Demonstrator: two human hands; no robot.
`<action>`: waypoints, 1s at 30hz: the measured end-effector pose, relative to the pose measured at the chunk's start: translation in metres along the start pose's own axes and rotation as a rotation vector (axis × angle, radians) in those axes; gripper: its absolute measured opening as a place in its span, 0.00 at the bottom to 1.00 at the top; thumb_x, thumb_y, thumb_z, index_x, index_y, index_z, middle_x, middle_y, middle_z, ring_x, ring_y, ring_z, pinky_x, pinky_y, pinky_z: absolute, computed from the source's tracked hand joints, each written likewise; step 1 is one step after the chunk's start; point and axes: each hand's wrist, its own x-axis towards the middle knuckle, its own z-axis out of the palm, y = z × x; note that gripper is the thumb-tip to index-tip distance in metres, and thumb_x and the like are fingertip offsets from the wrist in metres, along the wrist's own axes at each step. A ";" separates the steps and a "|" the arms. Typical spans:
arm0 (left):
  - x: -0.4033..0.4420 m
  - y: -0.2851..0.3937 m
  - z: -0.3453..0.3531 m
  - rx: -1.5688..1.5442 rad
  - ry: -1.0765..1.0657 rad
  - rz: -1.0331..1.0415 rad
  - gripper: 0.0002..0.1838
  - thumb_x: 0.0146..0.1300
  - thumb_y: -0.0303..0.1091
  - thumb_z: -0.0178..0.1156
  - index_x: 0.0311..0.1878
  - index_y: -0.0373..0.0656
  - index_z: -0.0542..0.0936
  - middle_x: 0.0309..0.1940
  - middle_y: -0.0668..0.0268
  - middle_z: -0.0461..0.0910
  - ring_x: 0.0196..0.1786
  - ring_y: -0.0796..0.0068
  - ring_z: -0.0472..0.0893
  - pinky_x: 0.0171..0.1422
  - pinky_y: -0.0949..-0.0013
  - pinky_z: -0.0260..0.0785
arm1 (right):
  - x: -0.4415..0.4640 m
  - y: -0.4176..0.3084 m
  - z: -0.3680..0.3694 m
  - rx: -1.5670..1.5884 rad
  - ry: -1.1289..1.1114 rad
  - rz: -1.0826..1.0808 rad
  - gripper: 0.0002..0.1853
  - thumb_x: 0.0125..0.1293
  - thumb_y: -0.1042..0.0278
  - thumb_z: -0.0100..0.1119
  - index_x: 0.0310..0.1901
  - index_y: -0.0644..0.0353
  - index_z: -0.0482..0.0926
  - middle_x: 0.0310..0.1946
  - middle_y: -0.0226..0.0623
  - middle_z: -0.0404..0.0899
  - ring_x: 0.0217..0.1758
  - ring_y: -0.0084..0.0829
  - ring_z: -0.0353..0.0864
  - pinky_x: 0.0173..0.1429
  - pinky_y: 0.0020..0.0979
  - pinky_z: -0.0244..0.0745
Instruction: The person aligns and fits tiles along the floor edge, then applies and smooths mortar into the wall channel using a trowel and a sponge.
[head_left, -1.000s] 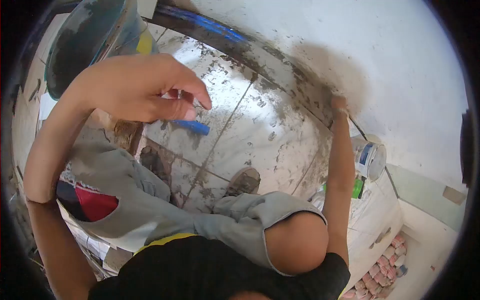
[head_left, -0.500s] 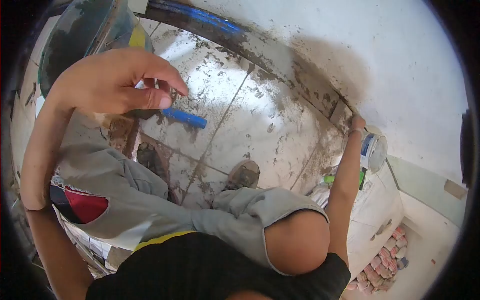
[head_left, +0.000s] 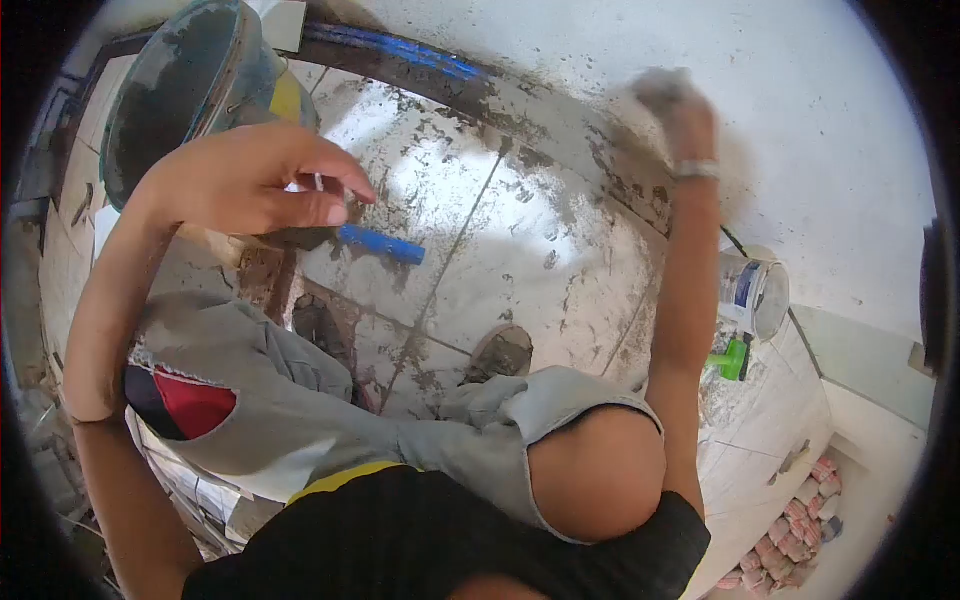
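My left hand hangs in the air on the left, palm down. Its fingers are bent but stand apart from the thumb, and I see nothing held. Below it a blue tube-like piece lies over the tiles, its near end hidden by the hand. My right hand is stretched out low along the white wall, above the mortar-smeared skirting strip. It looks grey and blurred; whether a grey lump is in the fingers or they are just coated, I cannot make out.
A mortar-stained bucket stands tilted at upper left. At right are a clear plastic tub and a green-handled tool. Stacked reddish-white bundles lie lower right. Grey mortar dirties the tiled floor around my shoes.
My right hand has moved up and left from beside the plastic tub to a spot farther along the wall. My left hand keeps its pose. The view has shifted slightly.
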 end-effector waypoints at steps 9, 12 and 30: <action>0.009 -0.011 0.001 0.030 0.072 0.088 0.13 0.67 0.32 0.61 0.53 0.40 0.80 0.44 0.59 0.82 0.45 0.66 0.80 0.52 0.65 0.71 | -0.086 0.014 -0.135 0.326 0.048 -0.312 0.13 0.72 0.59 0.51 0.44 0.60 0.79 0.40 0.39 0.78 0.38 0.32 0.75 0.43 0.35 0.75; 0.020 0.004 0.006 0.057 -0.021 0.094 0.13 0.67 0.31 0.61 0.52 0.39 0.80 0.44 0.59 0.83 0.45 0.65 0.81 0.51 0.64 0.71 | -0.054 0.157 -0.067 -1.132 -0.170 0.245 0.21 0.67 0.51 0.54 0.56 0.54 0.77 0.53 0.44 0.79 0.53 0.39 0.81 0.56 0.43 0.76; 0.037 0.030 0.014 0.022 0.042 0.050 0.15 0.66 0.30 0.61 0.53 0.35 0.80 0.39 0.62 0.80 0.45 0.71 0.80 0.52 0.67 0.70 | -0.244 0.085 0.287 -0.468 -0.541 -0.342 0.10 0.55 0.66 0.61 0.37 0.62 0.81 0.35 0.47 0.79 0.42 0.48 0.82 0.45 0.45 0.78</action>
